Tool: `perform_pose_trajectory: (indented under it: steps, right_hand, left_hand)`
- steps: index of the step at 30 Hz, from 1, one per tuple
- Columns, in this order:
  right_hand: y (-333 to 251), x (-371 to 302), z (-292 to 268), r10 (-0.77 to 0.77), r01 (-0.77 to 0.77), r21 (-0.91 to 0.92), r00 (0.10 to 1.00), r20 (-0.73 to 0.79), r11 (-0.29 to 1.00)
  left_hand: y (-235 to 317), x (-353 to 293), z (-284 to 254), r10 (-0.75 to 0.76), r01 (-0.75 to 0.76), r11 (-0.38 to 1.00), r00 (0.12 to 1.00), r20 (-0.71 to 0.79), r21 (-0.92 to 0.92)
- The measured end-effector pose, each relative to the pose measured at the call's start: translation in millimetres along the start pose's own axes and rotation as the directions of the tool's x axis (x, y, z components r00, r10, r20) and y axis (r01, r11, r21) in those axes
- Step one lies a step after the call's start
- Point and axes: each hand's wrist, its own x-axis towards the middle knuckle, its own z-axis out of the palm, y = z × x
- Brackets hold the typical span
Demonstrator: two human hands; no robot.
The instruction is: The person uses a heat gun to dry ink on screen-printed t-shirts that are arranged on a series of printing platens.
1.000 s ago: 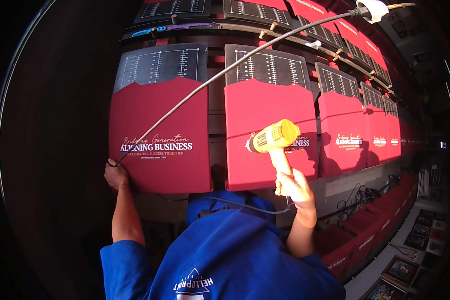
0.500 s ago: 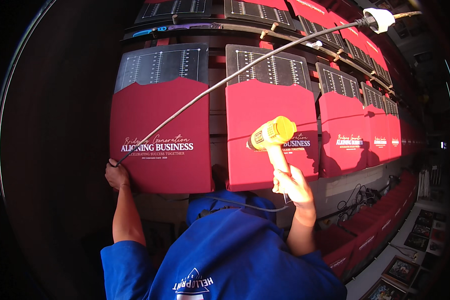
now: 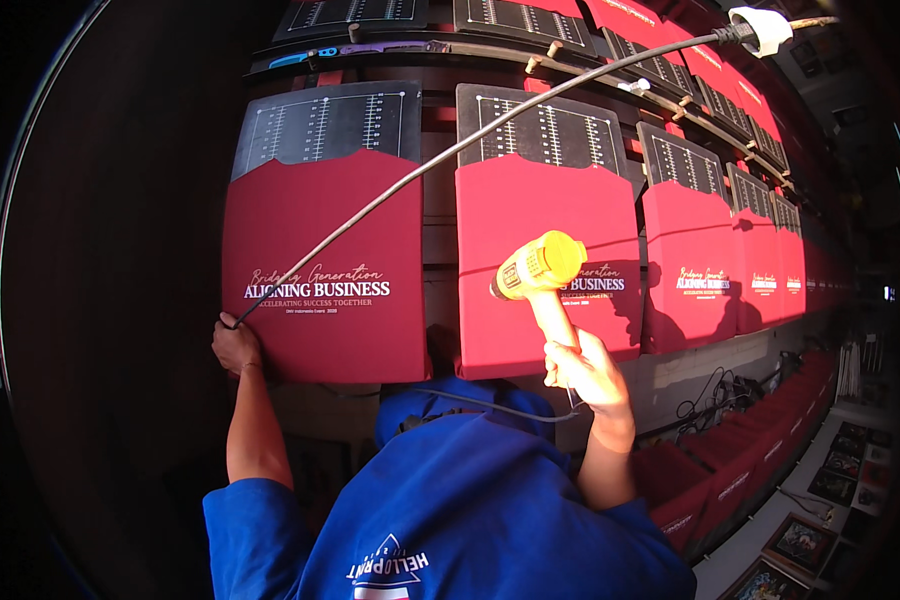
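My right hand (image 3: 588, 375) is wrapped round the handle of a yellow heat gun (image 3: 545, 266). Its nozzle points left, above the printed area of a red shirt (image 3: 545, 215) stretched on a black printing board (image 3: 540, 130). My left hand (image 3: 236, 347) is closed on a grey cable (image 3: 370, 208) at the left edge of another red shirt (image 3: 320, 235), whose board (image 3: 335, 125) is also black with white scale marks. From that hand the cable slants up across both boards to a white plug connection (image 3: 760, 32). A thinner stretch of cord (image 3: 490, 405) hangs below the heat gun.
More shirt-covered boards (image 3: 688, 235) continue to the right, and another row (image 3: 520, 22) stands beyond a dark rail (image 3: 450, 50) with pegs. Red fabric (image 3: 730, 470) lines a lower row at right, near coiled black cables (image 3: 710, 400). Framed pictures (image 3: 800, 540) lie at lower right.
The boards and shirts appear shifted very slightly up and right in view. Both hands keep their holds, and the heat gun has moved slightly left against the shirt.
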Motion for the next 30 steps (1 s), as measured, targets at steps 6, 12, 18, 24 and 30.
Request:
perform_pose_trajectory:
  steps: [6,12,18,24,30]
  right_hand:
    - [8,4,-3,-0.031,0.031,-0.011,0.999,-0.008,0.999]
    - [4,11,0,-0.08,0.078,-0.033,0.995,-0.056,0.996]
    - [9,9,-3,-0.1,0.094,-0.093,0.993,-0.056,0.991]
    - [18,1,-7,-0.11,0.109,-0.026,0.992,-0.061,0.994]
    - [23,-23,-27,-0.061,0.075,0.056,0.974,-0.217,0.996]
  left_hand:
    - [3,-1,-3,-0.004,0.004,1.0,1.0,0.005,-0.008]
    - [2,-2,0,0.005,-0.005,0.999,1.0,-0.015,-0.039]
    - [0,-1,0,0.004,-0.004,0.999,1.0,0.005,-0.043]
    - [2,-1,0,-0.005,0.006,0.999,1.0,0.005,-0.034]
    - [0,-4,2,0.009,-0.009,1.0,1.0,-0.005,-0.023]
